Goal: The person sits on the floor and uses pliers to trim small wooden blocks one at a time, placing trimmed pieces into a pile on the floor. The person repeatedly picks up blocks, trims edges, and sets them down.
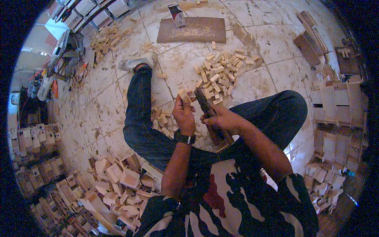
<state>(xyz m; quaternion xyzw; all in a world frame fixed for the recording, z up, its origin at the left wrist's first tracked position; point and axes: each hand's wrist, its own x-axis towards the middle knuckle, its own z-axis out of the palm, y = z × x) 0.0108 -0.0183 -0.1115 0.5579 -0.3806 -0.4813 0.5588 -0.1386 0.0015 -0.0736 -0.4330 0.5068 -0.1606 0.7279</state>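
Note:
My left hand (pixel 184 115) pinches a small pale wooden block (pixel 183 94) between thumb and fingers. Closed around a long dark hand tool (pixel 204 103) is my right hand (pixel 222 121). The tool's upper end is beside the block; whether they touch is hard to see. Its lower part seems to split into two handle-like lengths, and its exact kind is unclear. Just beyond my hands lies a heap of small wooden blocks (pixel 221 73) on the tiled floor. A smaller group of blocks (pixel 162 120) is by my left wrist, against my leg.
A brown board (pixel 205 31) with wood dust lies ahead, a small carton (pixel 177 15) on it. More blocks (pixel 106 41) are at far left. Shaped wooden pieces (pixel 128 177) pile at near left and stack (pixel 335 98) at right. Cables and tools (pixel 47 85) stand left.

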